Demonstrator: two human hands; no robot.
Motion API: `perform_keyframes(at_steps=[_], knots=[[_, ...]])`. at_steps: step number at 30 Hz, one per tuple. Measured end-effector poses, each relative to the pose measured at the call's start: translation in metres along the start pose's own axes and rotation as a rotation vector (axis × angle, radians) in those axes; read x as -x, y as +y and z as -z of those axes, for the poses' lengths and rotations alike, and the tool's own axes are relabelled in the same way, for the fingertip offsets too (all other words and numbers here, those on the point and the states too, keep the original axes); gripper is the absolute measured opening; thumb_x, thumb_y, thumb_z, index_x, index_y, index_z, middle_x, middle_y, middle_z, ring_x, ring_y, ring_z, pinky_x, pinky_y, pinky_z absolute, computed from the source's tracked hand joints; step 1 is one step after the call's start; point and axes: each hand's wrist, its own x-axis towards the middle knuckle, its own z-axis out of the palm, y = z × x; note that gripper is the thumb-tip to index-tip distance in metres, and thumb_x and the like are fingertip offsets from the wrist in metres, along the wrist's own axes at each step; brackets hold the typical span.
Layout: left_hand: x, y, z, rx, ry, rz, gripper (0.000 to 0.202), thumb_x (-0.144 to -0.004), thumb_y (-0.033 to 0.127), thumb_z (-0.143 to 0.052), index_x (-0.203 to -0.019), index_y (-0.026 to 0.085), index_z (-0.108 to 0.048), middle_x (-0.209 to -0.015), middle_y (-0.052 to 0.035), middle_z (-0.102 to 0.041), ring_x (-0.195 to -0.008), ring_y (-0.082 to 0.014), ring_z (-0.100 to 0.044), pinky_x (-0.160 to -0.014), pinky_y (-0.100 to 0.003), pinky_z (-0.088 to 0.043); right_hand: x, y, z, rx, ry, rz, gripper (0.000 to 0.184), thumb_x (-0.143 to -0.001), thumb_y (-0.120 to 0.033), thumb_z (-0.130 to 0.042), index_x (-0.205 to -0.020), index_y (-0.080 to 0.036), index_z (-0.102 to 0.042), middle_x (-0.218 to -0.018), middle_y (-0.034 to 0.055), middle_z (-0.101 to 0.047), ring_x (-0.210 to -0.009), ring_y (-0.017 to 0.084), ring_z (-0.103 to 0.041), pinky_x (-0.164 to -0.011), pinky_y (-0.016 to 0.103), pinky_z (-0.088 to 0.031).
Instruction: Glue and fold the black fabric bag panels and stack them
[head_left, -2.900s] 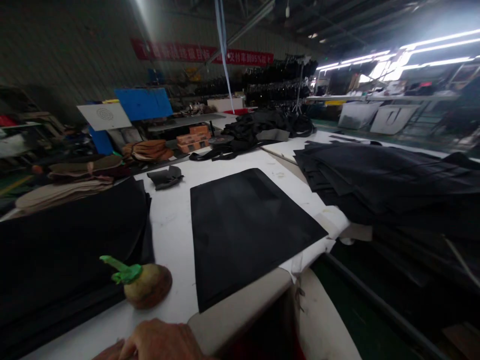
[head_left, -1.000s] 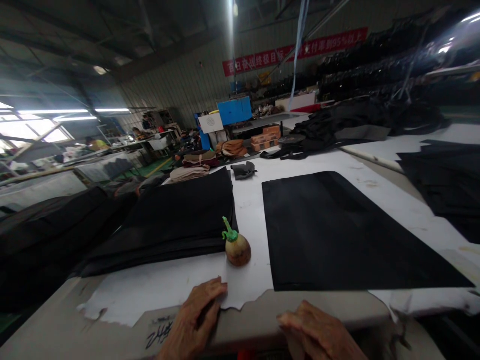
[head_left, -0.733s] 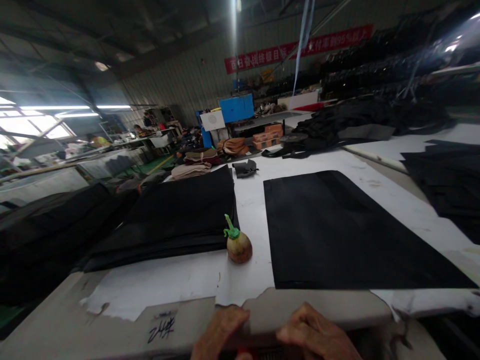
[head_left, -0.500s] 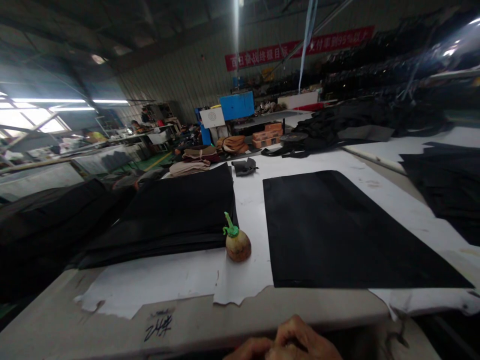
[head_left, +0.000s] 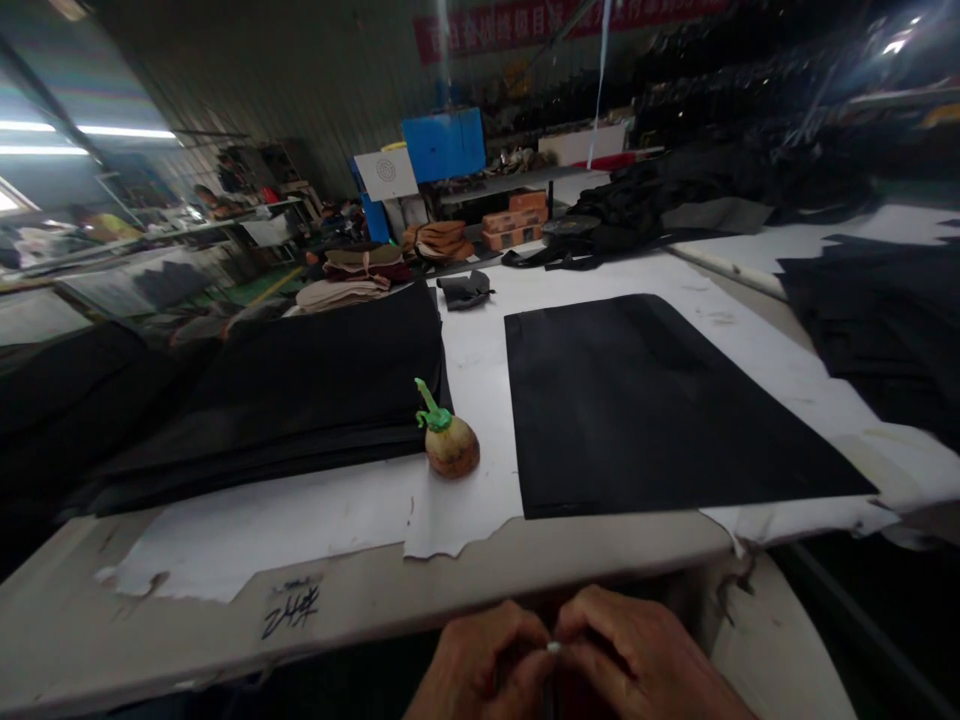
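My left hand (head_left: 484, 665) and my right hand (head_left: 641, 660) meet below the near edge of the table (head_left: 225, 620), fingers curled and fingertips pinched together on a tiny pale thing I cannot make out. On the white paper (head_left: 480, 350) ahead lies a flat black sheet (head_left: 645, 400). To its left sits a brown round applicator with a green spout (head_left: 448, 440), beside a stack of black sheets (head_left: 300, 385).
More black sheets (head_left: 877, 310) lie on the adjoining table at right. Farther back are a small black piece (head_left: 465, 290), tan and brown material piles (head_left: 360, 275), orange boxes (head_left: 514, 220), a black heap (head_left: 637, 220) and a blue board (head_left: 442, 145).
My hands have left the table top, dropped below its near edge and come together in a pinch. The view has tilted downward.
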Motion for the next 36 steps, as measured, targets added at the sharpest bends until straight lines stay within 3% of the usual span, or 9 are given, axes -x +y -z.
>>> perform_keyframes(at_steps=[3,6,9,12,20,25,31,36], knots=[[-0.028,0.014,0.023,-0.094,0.123,-0.133,0.013,-0.087,0.022,-0.05,-0.089,0.021,-0.063,-0.078,0.0015,-0.066,-0.07,-0.0107,-0.06,-0.063,-0.018,-0.044,0.003,0.0,0.017,0.037,0.063,0.014,0.012,-0.082,-0.015,-0.049,-0.078,-0.023,-0.056,-0.075,-0.0024,-0.063,-0.067,0.012,-0.059,-0.061,0.021,-0.043],[-0.066,0.015,0.037,-0.212,0.245,-0.314,0.015,-0.089,0.018,-0.049,-0.097,0.02,-0.061,-0.09,-0.0008,-0.066,-0.084,-0.0123,-0.059,-0.076,-0.023,-0.045,-0.005,0.006,0.04,0.06,0.236,0.026,0.01,-0.087,-0.021,-0.048,-0.08,-0.023,-0.055,-0.072,-0.0028,-0.06,-0.064,0.012,-0.057,-0.061,0.022,-0.043],[-0.103,0.007,0.037,-0.301,0.154,-0.464,0.016,-0.09,0.015,-0.048,-0.1,0.018,-0.06,-0.097,-0.0031,-0.063,-0.094,-0.0134,-0.055,-0.085,-0.027,-0.043,-0.02,0.017,0.061,0.133,0.33,0.06,0.011,-0.089,-0.022,-0.046,-0.09,-0.023,-0.057,-0.08,-0.0004,-0.061,-0.073,0.014,-0.058,-0.065,0.025,-0.043],[-0.125,-0.004,0.029,-0.35,0.072,-0.492,0.016,-0.09,0.016,-0.049,-0.1,0.018,-0.061,-0.101,-0.0038,-0.062,-0.098,-0.0153,-0.053,-0.088,-0.031,-0.04,-0.034,0.028,0.07,0.19,0.307,0.076,0.012,-0.089,-0.02,-0.046,-0.092,-0.023,-0.058,-0.084,0.0011,-0.061,-0.078,0.015,-0.058,-0.069,0.027,-0.043],[-0.13,-0.011,0.025,-0.378,0.015,-0.43,0.017,-0.089,0.018,-0.051,-0.099,0.023,-0.063,-0.11,-0.0035,-0.057,-0.103,-0.0172,-0.048,-0.088,-0.033,-0.036,-0.051,0.034,0.06,0.268,0.25,0.124,0.012,-0.089,-0.017,-0.047,-0.086,-0.023,-0.057,-0.08,0.0001,-0.061,-0.075,0.014,-0.058,-0.066,0.026,-0.043],[-0.131,-0.012,0.026,-0.369,0.003,-0.425,0.016,-0.09,0.021,-0.05,-0.099,0.024,-0.062,-0.109,-0.0026,-0.056,-0.102,-0.0172,-0.048,-0.089,-0.034,-0.036,-0.053,0.034,0.054,0.364,0.257,0.23,0.015,-0.091,-0.016,-0.044,-0.085,-0.021,-0.057,-0.079,0.0019,-0.062,-0.075,0.016,-0.057,-0.068,0.028,-0.044],[-0.131,-0.013,0.026,-0.363,0.001,-0.414,0.016,-0.09,0.022,-0.05,-0.1,0.024,-0.062,-0.109,-0.0025,-0.056,-0.103,-0.0175,-0.047,-0.089,-0.034,-0.036,-0.051,0.032,0.051,0.57,0.101,0.271,0.021,-0.09,-0.009,-0.041,-0.095,-0.018,-0.059,-0.084,0.0044,-0.06,-0.077,0.019,-0.055,-0.07,0.033,-0.046],[-0.132,-0.012,0.026,-0.359,-0.005,-0.422,0.015,-0.089,0.02,-0.051,-0.099,0.024,-0.062,-0.109,-0.0028,-0.056,-0.103,-0.018,-0.048,-0.088,-0.034,-0.037,-0.063,0.023,0.058,0.653,-0.029,0.216,0.025,-0.084,-0.003,-0.043,-0.09,-0.019,-0.06,-0.082,0.003,-0.059,-0.076,0.017,-0.056,-0.069,0.029,-0.046]])
